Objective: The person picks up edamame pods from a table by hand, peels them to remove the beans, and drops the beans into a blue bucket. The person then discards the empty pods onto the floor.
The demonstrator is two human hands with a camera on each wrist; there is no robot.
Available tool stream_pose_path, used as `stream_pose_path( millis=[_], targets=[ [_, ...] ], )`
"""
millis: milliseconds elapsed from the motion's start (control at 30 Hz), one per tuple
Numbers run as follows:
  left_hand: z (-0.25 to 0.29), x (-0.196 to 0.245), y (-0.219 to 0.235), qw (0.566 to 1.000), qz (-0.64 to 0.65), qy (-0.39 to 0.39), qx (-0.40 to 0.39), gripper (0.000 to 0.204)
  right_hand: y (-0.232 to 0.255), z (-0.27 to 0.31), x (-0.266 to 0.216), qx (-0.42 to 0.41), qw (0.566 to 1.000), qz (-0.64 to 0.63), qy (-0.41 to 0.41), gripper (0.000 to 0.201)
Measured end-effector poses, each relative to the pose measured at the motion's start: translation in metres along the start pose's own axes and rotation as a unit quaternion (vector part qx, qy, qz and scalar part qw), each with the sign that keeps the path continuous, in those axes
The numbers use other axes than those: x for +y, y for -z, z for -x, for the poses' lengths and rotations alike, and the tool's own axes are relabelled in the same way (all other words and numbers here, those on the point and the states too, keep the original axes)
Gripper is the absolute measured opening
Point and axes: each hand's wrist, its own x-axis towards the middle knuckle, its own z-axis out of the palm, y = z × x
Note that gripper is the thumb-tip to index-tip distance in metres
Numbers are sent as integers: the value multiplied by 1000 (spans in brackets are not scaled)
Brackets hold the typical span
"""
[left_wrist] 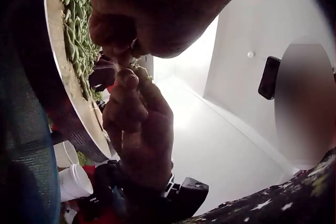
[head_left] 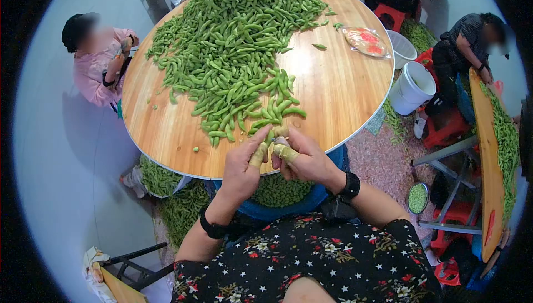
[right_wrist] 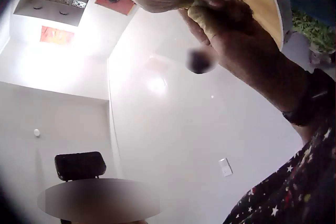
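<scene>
Two white buckets point(head_left: 415, 86), one round wooden table point(head_left: 344, 86), one heap of green pods point(head_left: 233, 48), two seated people point(head_left: 94, 59)

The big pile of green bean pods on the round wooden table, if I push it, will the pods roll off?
Probably not far. The green bean pods look flat and curved, so they would likely slide rather than roll. They lie loose, so a push would probably spread them across the round wooden table. Each looks light.
</scene>
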Motion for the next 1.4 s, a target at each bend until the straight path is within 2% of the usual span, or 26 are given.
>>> stream_pose_path(
  millis=[33,167,233,267,333,367,400,433,467,500,567,600,633,700,733,767,800,933,967,1000,1100,1133,1167,1200,1267,1400],
  targets=[
    [0,2,1,999,37,30,-6,43,0,1,-1,0,1000,0,0,25],
    [1,4,2,999,30,30,-5,43,-1,1,-1,-10,1000,2,-3,20],
    [1,8,3,997,-56,-56,8,43,-1,3,-1,-12,1000,0,-11,18],
    [3,9,4,997,-55,-56,9,43,0,5,-1,-22,1000,7,3,17],
    [9,10,6,958,-195,-211,18,40,-4,11,-7,-33,999,13,15,16],
    [13,15,7,958,-195,-209,18,40,-9,18,-18,-51,998,-36,-6,16],
    [18,22,7,994,-50,-101,-16,40,-11,23,-24,-69,993,-86,-28,15],
    [22,25,7,994,98,11,-49,39,-11,23,-22,-69,993,-88,-31,15],
    [22,18,5,944,291,140,-71,39,-11,22,-19,-68,979,-172,-85,15],
    [22,12,3,944,291,141,-72,39,-9,21,-15,-65,956,-253,-136,16],
    [22,0,0,796,546,246,-91,39,-5,17,-6,-70,950,-267,-144,17],
    [24,-5,0,772,576,247,-106,42,-4,17,-3,-72,944,-278,-161,17],
    [26,-5,-1,771,577,248,-106,42,-3,17,-1,-73,938,-289,-178,18],
    [27,-1,-2,920,328,202,-76,38,-2,17,-1,-68,946,-267,-174,19],
    [25,-3,-2,920,328,201,-76,38,-2,17,-1,-63,953,-245,-169,20],
    [24,-7,-3,996,88,-4,-13,33,-2,17,-2,-63,953,-245,-168,20],
    [24,-10,-4,963,-162,-209,52,28,-4,17,-3,-52,958,-218,-176,19],
    [36,-4,-10,951,-223,-197,86,21,-12,19,-4,-38,970,-169,-169,16],
    [37,3,-8,991,-103,-45,69,20,-14,19,-3,-38,970,-170,-169,16],
    [39,6,-8,992,22,111,49,23,-15,20,-1,-33,978,-133,-160,15],
    [38,-3,-11,994,25,92,48,22,-10,21,0,-13,986,-51,-156,18],
    [38,-4,-12,994,26,93,49,22,-5,21,3,9,990,113,-83,20],
    [38,-5,-13,998,-32,20,54,23,-2,20,5,30,961,273,-8,23],
    [38,-6,-14,993,-90,-52,58,24,-3,20,3,30,962,273,-8,23],
    [39,-3,-14,992,-99,-65,38,27,-4,20,-3,89,921,340,167,26],
    [40,7,-10,992,-101,-61,-33,33,3,16,5,37,882,414,221,25]
  ],
)
